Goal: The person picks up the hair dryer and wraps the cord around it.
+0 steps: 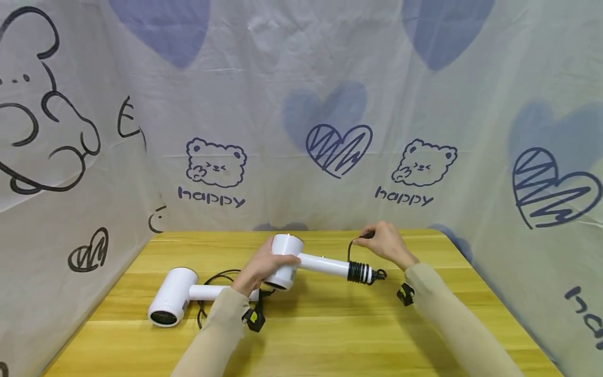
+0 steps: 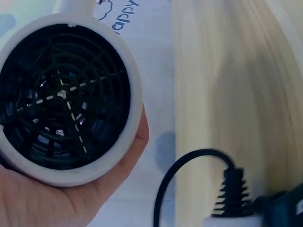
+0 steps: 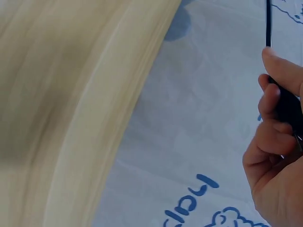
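My left hand (image 1: 261, 266) grips the head of a white hair dryer (image 1: 286, 246), held above the table with its handle pointing right. In the left wrist view the dark round grille of that hair dryer (image 2: 64, 94) faces the camera. Several turns of black cord (image 1: 359, 272) wrap around the handle's end. My right hand (image 1: 385, 243) pinches the plug end of the cord (image 1: 368, 235), and a short stretch of cord runs from it down to the coil. The right wrist view shows the black plug (image 3: 286, 106) partly hidden by curled fingers.
A second white hair dryer (image 1: 174, 296) lies on the wooden table (image 1: 330, 335) at the left, its black cord (image 1: 226, 273) looped loosely behind its handle. A white printed cloth (image 1: 273, 183) hangs behind the table and along both sides.
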`<state>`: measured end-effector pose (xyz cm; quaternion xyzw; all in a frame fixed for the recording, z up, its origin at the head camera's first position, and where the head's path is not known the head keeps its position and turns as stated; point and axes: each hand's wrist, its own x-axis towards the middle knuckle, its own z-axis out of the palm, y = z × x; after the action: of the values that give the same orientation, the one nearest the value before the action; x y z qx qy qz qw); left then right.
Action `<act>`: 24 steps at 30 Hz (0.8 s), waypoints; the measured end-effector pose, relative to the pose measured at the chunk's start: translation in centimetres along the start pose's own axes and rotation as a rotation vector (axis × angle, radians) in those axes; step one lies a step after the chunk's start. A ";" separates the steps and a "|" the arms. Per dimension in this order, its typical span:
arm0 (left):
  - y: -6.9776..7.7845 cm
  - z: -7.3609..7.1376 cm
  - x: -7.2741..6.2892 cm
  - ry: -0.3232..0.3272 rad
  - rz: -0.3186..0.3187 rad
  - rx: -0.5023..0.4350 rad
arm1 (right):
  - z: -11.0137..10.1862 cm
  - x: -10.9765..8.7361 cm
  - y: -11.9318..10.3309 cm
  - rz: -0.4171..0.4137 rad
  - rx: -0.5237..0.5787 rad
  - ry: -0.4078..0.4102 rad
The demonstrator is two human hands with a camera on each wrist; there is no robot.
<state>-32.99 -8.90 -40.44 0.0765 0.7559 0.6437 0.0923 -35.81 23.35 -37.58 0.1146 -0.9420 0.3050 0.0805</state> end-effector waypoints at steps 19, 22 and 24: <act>0.5 1.7 0.1 0.372 0.087 0.362 | 0.3 -2.3 -4.2 -0.129 -0.047 0.210; 0.5 1.9 0.3 0.452 0.076 0.375 | 0.7 -2.7 -4.5 -0.134 -0.026 0.226; 0.4 2.0 0.4 0.498 0.078 0.363 | 1.0 -2.9 -4.6 -0.143 -0.007 0.228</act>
<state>-32.90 -6.83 -40.34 -0.0394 0.8544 0.5000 -0.1354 -31.88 19.57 -36.44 0.1461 -0.9172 0.3064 0.2088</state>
